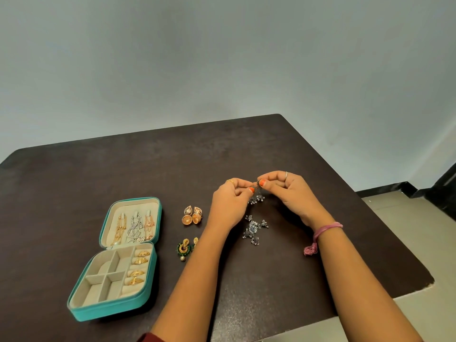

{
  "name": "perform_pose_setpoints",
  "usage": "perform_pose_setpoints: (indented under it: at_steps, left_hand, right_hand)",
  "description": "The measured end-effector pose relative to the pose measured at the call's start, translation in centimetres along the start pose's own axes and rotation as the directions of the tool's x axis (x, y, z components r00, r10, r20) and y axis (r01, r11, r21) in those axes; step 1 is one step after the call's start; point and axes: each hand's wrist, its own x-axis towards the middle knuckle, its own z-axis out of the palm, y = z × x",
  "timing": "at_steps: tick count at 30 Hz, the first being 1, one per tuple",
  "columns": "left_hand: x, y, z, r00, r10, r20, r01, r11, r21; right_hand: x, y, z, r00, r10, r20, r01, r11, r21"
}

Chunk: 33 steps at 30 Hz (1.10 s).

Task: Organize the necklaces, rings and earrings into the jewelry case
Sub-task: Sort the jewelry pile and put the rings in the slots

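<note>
Hands, left hand point(230, 196) and right hand point(281, 187), are pinching silver earrings point(256, 197) above the counter point(74, 174), right of the jewelry case point(150, 272); dangling bells are risking tangling or slipping.

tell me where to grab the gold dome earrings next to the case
Pinch the gold dome earrings by their flat teardrop tops, coming from above with a fingertip grip. They lie flat on the table, touching each other, and the round domes below would likely slip.
</note>
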Motion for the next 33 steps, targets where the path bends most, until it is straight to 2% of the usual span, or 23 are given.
perform_pose_setpoints:
  at_steps: [5,11,16,26,33]
  left_hand:
    - [0.3,0.2,0.1,0.999,0.013,-0.040,-0.006,0.986,0.170]
    - [0.9,0.6,0.6,0.996,-0.057,-0.071,0.074,0.958,0.278]
    - [1.1,0.6,0.9,0.997,-0.029,-0.077,0.057,0.920,0.389]
    - [0.6,1.0,0.8,0.999,-0.006,-0.051,0.027,0.903,0.430]
    - [-1.5,1.0,-0.9,0.993,0.062,-0.103,-0.024,0.944,0.330]
  right_hand:
    - [0.1,0.2,0.0,1.000,-0.019,0.017,0.020,0.993,-0.112]
    - [0.4,0.9,0.3,0.995,-0.024,-0.097,-0.004,0.961,-0.277]
    - [0.7,1.0,0.5,0.997,-0.039,-0.069,0.005,0.903,-0.429]
    - [0.3,0.9,0.1,0.997,-0.034,-0.068,0.001,0.902,-0.431]
    - [-0.7,0.8,-0.1,0.989,0.001,-0.151,-0.050,0.946,-0.320]
